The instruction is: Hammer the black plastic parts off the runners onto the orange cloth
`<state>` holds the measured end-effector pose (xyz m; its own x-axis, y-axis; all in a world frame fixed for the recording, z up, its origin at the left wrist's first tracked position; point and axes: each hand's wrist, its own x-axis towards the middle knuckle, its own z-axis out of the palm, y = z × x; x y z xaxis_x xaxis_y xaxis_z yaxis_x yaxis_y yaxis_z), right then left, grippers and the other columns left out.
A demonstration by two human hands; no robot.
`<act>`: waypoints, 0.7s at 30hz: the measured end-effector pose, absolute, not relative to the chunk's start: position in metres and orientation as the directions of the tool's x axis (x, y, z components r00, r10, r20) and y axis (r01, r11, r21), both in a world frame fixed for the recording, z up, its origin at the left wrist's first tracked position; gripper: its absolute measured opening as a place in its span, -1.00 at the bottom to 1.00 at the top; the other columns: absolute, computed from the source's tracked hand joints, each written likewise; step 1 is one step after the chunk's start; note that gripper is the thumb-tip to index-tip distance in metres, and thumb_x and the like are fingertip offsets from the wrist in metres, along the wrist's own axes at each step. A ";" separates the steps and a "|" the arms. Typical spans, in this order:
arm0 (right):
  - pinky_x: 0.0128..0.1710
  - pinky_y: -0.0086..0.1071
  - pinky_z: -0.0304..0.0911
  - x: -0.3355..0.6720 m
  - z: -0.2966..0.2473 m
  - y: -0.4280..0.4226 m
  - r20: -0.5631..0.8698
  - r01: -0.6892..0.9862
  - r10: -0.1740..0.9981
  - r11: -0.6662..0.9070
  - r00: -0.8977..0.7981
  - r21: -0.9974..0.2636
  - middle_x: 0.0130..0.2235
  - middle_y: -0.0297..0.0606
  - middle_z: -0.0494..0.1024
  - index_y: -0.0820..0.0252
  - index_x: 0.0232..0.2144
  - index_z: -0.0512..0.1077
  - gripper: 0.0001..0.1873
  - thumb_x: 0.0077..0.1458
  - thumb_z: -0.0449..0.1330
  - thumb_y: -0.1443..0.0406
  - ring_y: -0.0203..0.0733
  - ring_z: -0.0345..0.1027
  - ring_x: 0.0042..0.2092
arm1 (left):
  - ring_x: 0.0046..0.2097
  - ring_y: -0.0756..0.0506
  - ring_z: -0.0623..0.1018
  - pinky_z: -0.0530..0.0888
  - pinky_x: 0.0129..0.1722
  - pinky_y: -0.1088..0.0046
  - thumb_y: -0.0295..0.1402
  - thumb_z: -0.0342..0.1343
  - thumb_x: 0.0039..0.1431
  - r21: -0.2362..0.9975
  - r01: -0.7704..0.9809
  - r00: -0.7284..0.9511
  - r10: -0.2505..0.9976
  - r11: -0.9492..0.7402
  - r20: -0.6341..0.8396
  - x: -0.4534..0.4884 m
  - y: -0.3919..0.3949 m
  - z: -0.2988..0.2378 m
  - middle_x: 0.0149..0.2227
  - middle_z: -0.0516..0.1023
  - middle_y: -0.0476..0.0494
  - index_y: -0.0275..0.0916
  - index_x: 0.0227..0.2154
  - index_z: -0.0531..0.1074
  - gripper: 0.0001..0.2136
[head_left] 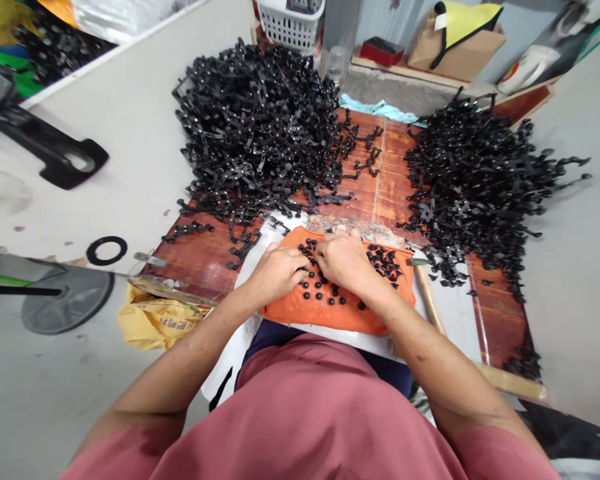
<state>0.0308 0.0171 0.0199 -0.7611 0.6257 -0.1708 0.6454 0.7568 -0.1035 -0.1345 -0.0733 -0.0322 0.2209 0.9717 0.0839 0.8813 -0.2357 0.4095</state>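
An orange cloth-covered pad (pixel 325 320) lies in front of me at the table's near edge. Small round black pieces (pixel 331 301) are spread across it, some in loose rows, with a denser cluster (pixel 384 263) at its right. My left hand (pixel 280 272) rests over the pad's left part, fingers curled and pressed together near the pieces. Over the pad's upper middle, my right hand (pixel 343 257) bends its fingers down among the pieces. Whatever either hand pinches is hidden or too small to name.
A large heap of black plastic parts (pixel 260 120) stands at the back left, another heap (pixel 475 187) at the right. A wooden-handled tool (pixel 430 300) lies right of the pad. Pale panels (pixel 145 127) flank the table. Behind stands a white basket (pixel 293 27).
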 end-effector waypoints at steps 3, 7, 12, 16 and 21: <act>-0.10 -0.13 -0.08 0.034 0.020 0.020 -0.172 0.645 0.625 0.758 -0.761 -0.100 -0.22 -0.11 0.63 0.16 -0.38 0.63 -0.70 0.29 0.12 0.30 0.01 0.30 -0.09 | -0.15 -0.12 0.62 0.29 -0.05 0.24 -0.34 0.17 0.29 0.439 0.876 0.191 0.979 -0.202 0.069 -0.133 -0.071 -0.029 -0.27 0.67 -0.04 -0.11 -0.27 0.64 -0.87; -0.09 -0.10 -0.09 0.040 0.022 0.016 -0.091 0.640 0.633 0.764 -0.768 -0.086 -0.20 -0.06 0.61 0.18 -0.32 0.62 -0.67 0.34 0.06 0.32 0.03 0.28 -0.08 | -0.19 -0.10 0.60 0.31 -0.06 0.26 -0.27 0.15 0.31 0.477 0.872 0.068 0.992 -0.109 0.103 -0.148 -0.077 -0.017 -0.28 0.69 -0.05 -0.10 -0.25 0.65 -0.84; -0.03 -0.11 -0.11 0.038 0.021 0.007 -0.010 0.511 0.518 0.841 -0.856 -0.177 -0.21 -0.14 0.58 0.11 -0.22 0.64 -0.67 0.38 0.06 0.28 -0.02 0.23 -0.10 | -0.25 -0.09 0.57 0.33 -0.16 0.33 -0.31 0.15 0.27 0.493 0.869 -0.087 0.993 0.034 0.084 -0.169 -0.091 -0.009 -0.33 0.64 -0.04 -0.14 -0.30 0.63 -0.85; -0.03 -0.12 -0.10 0.026 0.012 -0.002 -0.031 0.468 0.473 0.858 -0.881 -0.211 -0.22 -0.16 0.57 0.12 -0.25 0.64 -0.71 0.36 0.12 0.23 -0.03 0.23 -0.11 | -0.24 -0.13 0.58 0.33 -0.13 0.29 -0.30 0.17 0.26 0.438 0.899 -0.036 0.999 0.027 0.012 -0.156 -0.093 -0.017 -0.32 0.63 -0.08 -0.18 -0.23 0.61 -0.86; -0.05 -0.08 -0.09 0.020 0.008 -0.008 -0.050 0.504 0.503 0.848 -0.863 -0.161 -0.21 -0.11 0.59 0.19 -0.28 0.62 -0.72 0.31 0.10 0.31 -0.01 0.25 -0.10 | -0.20 -0.17 0.59 0.34 -0.13 0.26 -0.32 0.13 0.30 0.397 0.917 -0.046 0.999 0.043 -0.003 -0.145 -0.092 -0.024 -0.31 0.62 -0.11 -0.20 -0.15 0.55 -0.84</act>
